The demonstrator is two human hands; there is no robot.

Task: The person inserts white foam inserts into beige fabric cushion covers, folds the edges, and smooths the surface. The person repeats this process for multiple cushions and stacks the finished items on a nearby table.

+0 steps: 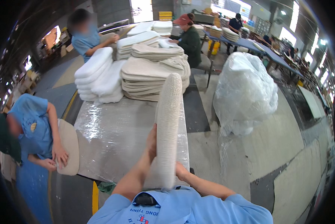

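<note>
Over the near end of the film-covered tabletop [111,138], I see left hand [151,142] and right hand [181,171] grasping a beige cushion [168,130] edge-on, not yet stacked, while a beige pile [152,76] and a white pile [96,74] already stand beyond.

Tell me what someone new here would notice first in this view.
Probably the beige cushion, held on edge at the centre between the left hand and the right hand. Next might come the big clear bag to the right of the table. The white stack and beige stack, side by side toward the table's far end, also stand out.
</note>
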